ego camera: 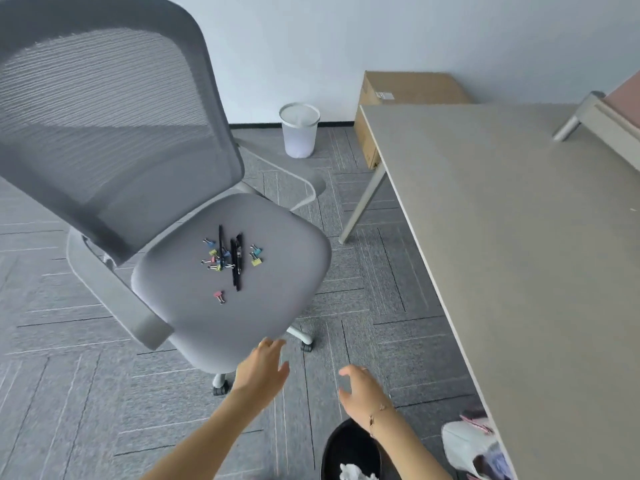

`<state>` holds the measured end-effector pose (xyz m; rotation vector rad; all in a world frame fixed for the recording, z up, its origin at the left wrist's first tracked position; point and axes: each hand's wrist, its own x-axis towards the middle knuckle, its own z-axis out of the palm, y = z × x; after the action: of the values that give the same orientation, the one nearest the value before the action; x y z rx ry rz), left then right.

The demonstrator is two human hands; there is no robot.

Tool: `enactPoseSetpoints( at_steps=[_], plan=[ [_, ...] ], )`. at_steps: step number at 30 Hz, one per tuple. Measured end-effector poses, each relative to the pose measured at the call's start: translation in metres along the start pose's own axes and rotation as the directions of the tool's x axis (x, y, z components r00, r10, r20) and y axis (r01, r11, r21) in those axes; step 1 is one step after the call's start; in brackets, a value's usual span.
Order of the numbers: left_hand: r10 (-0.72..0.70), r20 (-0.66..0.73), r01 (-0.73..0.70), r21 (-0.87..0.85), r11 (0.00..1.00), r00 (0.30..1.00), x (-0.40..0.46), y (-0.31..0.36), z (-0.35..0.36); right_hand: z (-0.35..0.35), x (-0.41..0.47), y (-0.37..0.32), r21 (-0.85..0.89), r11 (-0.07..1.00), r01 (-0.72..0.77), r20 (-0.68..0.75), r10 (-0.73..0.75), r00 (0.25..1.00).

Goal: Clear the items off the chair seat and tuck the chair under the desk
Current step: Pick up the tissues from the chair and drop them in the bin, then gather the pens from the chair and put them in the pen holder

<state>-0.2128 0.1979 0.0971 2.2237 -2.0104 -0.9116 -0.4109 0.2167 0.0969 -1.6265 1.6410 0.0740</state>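
Carpeted floor; pens [236,261] on chair seat [277,289] lie beyond both hands' empty, spread fingers [273,344].

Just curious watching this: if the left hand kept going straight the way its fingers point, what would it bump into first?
Most likely the front edge of the chair seat, just beyond the left hand; depth is hard to judge from above.

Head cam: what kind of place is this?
Likely an office: a grey mesh-back swivel chair on castors, a long plain desk, carpet tiles, and a white wastebasket by the wall.
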Motion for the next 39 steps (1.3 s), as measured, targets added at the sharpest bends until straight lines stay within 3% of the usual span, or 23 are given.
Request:
enactPoseSetpoints(
  at_steps=[15,26,39],
  plan=[
    [-0.145,-0.129,0.133,-0.095,0.986,0.981,0.088,-0.137,-0.121,-0.02,0.137,-0.155,-0.072,0.983,0.167,0.01,-0.167,0.986],
    [-0.258,-0.077,0.243,-0.163,0.956,0.963,0.205,-0.176,-0.11,-0.024,0.282,-0.177,-0.146,0.956,0.254,0.09,-0.243,0.966],
    [-0.366,-0.09,0.332,-0.267,0.905,0.926,0.334,-0.209,-0.089,0.017,0.401,-0.19,-0.097,0.961,0.258,0.116,-0.247,0.962]
  ],
)
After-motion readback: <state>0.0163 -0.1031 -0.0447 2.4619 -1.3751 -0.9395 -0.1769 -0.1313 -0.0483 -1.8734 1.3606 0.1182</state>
